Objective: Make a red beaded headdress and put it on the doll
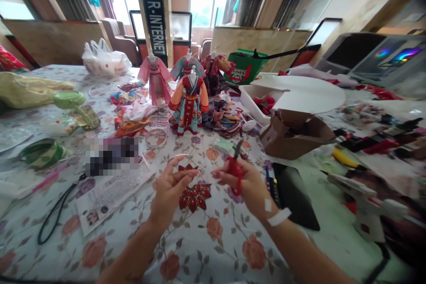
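Note:
My right hand (248, 188) is closed around red-handled scissors (235, 171), their dark blades pointing up and away from me. Its thumb and fingertip also come close together on the left side. Facing it, my left hand (171, 191) has its thumb pressed towards a finger in a pinch; whatever is in it is too small to make out. A dark red petal-shaped ornament with gold and orange patterns (195, 199) lies on the flowered tablecloth (213, 255) just below and between both hands. Beyond them stands a small dress form in an orange, red and blue robe (190, 104).
More dressed forms, including a pink one (155, 77), stand behind, with fabric scraps around. To the right are a cardboard box (296, 135), a black tablet-like panel (294, 197) and a white glue gun (366, 208). Leftward lie a clear packet (111, 195) and a green-lidded bottle (78, 108).

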`<action>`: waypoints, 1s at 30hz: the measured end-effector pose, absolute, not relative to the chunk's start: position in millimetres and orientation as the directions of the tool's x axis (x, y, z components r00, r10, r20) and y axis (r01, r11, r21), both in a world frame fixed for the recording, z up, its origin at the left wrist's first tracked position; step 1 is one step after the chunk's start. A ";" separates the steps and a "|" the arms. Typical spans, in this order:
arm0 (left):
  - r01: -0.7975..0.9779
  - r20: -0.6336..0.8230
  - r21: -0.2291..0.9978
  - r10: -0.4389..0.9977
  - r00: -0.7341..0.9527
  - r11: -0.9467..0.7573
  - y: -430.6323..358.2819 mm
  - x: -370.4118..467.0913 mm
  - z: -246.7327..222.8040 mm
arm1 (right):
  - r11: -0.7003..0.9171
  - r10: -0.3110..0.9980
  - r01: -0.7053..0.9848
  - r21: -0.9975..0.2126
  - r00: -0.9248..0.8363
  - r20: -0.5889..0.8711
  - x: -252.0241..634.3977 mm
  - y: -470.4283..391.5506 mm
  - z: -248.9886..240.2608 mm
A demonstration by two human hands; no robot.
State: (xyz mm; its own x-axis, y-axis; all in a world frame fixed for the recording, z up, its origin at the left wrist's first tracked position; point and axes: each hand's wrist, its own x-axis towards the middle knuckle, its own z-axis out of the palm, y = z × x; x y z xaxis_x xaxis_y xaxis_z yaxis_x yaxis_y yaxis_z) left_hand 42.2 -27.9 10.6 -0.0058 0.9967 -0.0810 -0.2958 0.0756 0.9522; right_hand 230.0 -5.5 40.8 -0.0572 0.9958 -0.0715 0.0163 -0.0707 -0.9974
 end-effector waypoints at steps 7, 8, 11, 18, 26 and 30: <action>-0.004 0.177 0.984 0.984 0.006 -0.177 -33.6 46.8 9.9 | -0.241 0.970 -0.253 -0.937 -0.091 -0.225 195.5 -11.0 32.1; 0.050 0.207 0.977 0.978 0.007 -0.208 -34.7 47.6 9.8 | -0.236 0.972 -0.260 -0.936 -0.084 -0.222 195.8 -10.4 32.7; 0.209 0.317 0.926 0.948 0.023 -0.315 -37.4 48.9 7.3 | -0.231 0.973 -0.274 -0.934 -0.071 -0.220 197.3 -9.1 30.9; 0.518 0.549 0.720 0.836 -0.017 -0.462 -34.4 43.8 -0.3 | -0.218 0.976 -0.299 -0.929 -0.072 -0.205 200.9 -10.3 26.1; 0.428 0.600 0.710 0.798 0.046 -0.559 -33.6 43.4 0.5 | -0.307 0.938 -0.237 -0.922 -0.238 -0.251 201.2 -15.7 25.1; 0.483 0.695 0.602 0.715 0.076 -0.636 -32.2 41.3 -4.1 | -0.329 0.921 -0.190 -0.925 -0.281 -0.270 201.3 -15.8 28.2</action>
